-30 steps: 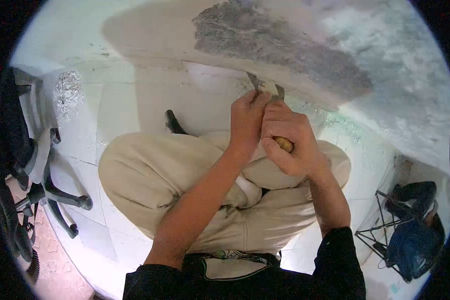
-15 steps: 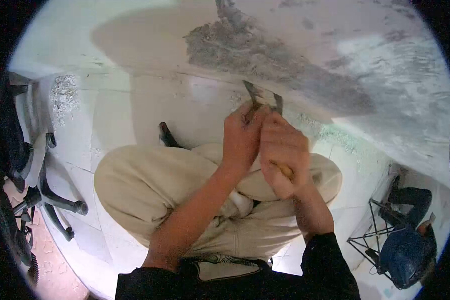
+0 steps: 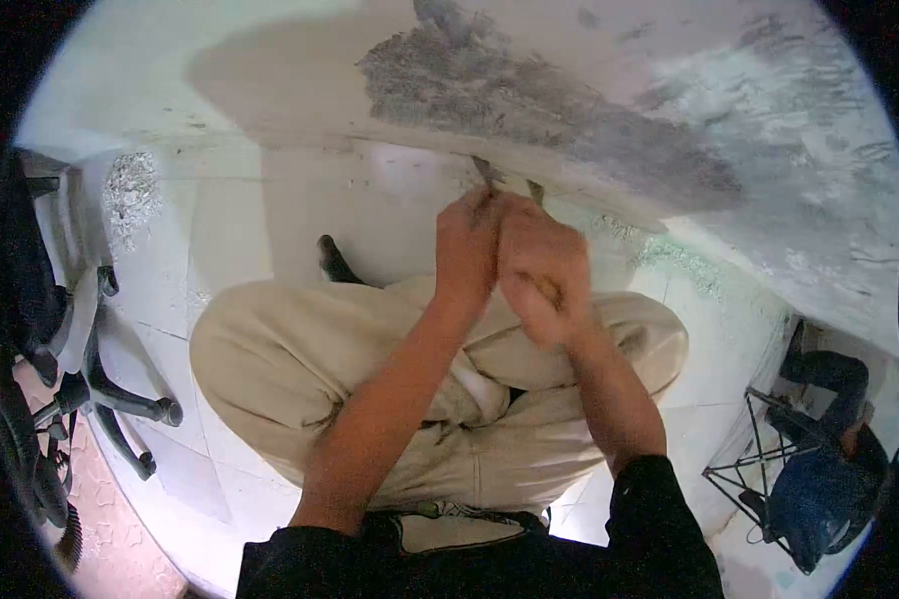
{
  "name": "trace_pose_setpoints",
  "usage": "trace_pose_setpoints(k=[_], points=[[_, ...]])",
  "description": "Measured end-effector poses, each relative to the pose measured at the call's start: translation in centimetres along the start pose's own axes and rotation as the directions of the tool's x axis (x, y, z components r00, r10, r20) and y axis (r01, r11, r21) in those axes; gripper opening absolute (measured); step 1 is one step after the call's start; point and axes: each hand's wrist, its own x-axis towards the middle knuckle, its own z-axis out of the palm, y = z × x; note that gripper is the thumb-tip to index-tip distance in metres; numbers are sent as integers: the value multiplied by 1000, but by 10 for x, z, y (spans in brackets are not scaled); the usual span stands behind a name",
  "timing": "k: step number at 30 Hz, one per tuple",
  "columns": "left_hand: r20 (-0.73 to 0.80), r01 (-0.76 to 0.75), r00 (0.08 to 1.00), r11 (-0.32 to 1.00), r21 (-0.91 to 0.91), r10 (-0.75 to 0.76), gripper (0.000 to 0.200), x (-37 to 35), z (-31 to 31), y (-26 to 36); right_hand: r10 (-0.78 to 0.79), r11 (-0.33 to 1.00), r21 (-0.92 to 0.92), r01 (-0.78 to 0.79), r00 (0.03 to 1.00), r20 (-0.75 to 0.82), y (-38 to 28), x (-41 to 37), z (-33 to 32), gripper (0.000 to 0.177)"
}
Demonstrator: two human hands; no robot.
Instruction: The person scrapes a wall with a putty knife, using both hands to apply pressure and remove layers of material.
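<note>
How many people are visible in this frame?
2. The camera wearer squats mid-frame, left hand and right hand closed on a scraper against the wall; a co-worker crouches at the lower right edge. Others may be hidden.

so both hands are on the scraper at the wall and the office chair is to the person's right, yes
No: the head view shows the office chair to the person's left. The left hand and right hand are both on the scraper at the wall.
</note>
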Motion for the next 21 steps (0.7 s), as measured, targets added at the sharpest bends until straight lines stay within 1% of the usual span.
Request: trace_pose_setpoints(k=[1, 2, 3, 4, 5, 7, 8, 9, 10, 11, 12, 13, 14, 15, 16, 17, 18, 19, 20, 21], points=[[-52, 95, 994, 995, -35, -97, 25, -2, 1, 16, -75, 997, -10, 75, 997, 17, -17, 5, -5, 16], [-60, 101, 993, 994, -32, -103, 25, 0, -1, 24, -136, 990, -16, 137, 990, 31, -26, 5, -6, 17], [-37, 72, 997, 993, 93, -68, 26, 1, -5, 29, -122, 992, -10, 123, 992, 26, -20, 3, -4, 17], [-5, 35, 999, 977, 211, -35, 27, 2, -6, 30, -67, 998, 12, 67, 998, 21, -7, 2, -3, 17], [-1, 32, 999, 977, 210, -32, 27, 5, -6, 19, -27, 999, 30, 26, 999, 19, 2, 1, -3, 17], [-30, 81, 996, 995, 51, -80, 29, 11, -6, 9, -14, 1000, 19, 14, 1000, -10, 3, -5, 3, 16], [-29, 68, 997, 996, 52, -66, 29, 9, -6, 5, -4, 1000, 15, 5, 999, -37, 3, -5, 5, 15], [-27, 50, 999, 991, 121, -47, 29, 5, -3, 22, -20, 1000, 15, 20, 999, -34, -3, 1, 2, 15], [-26, 45, 999, 981, 191, -40, 30, 1, -2, 31, -102, 994, 41, 102, 995, -10, -12, 5, -4, 15], [-26, 54, 998, 980, 194, -50, 30, 1, -4, 30, -172, 983, 67, 171, 985, 7, -18, 4, -6, 14], [-24, 43, 999, 970, 240, -39, 30, 2, -6, 28, -158, 985, 68, 157, 987, 2, -11, 0, -4, 14], [-23, 28, 999, 958, 285, -22, 30, 4, -6, 27, -92, 994, 56, 92, 996, -3, 1, -2, -2, 15], [-20, 24, 1000, 958, 287, -19, 30, 9, -7, 12, -36, 998, 43, 37, 999, -9, 8, -2, -2, 16], [7, -53, 999, 962, 267, 53, 31, 12, -10, -13, -39, 998, 43, 39, 999, -13, 5, -3, -2, 16], [31, -133, 991, 960, 246, 130, 31, 14, -9, -13, -51, 999, 8, 51, 999, -6, 1, -4, -1, 16], [27, -146, 989, 958, 247, 143, 31, 14, -8, -12, -70, 997, -27, 70, 998, 6, -1, -2, -2, 16], [23, -93, 996, 966, 242, 90, 31, 7, -3, 11, -78, 997, -23, 78, 997, 11, -5, 0, -4, 16], [21, -31, 999, 971, 236, 26, 31, 2, 0, 26, -135, 991, 9, 135, 991, -16, -12, 2, -7, 21], [21, -26, 1000, 972, 235, 21, 31, 2, 1, 29, -189, 981, 36, 190, 981, -46, -15, 2, -9, 26], [28, -1, 1000, 976, 220, -6, 31, 3, 1, 31, -181, 982, 35, 183, 982, -43, -12, -2, -9, 26]])
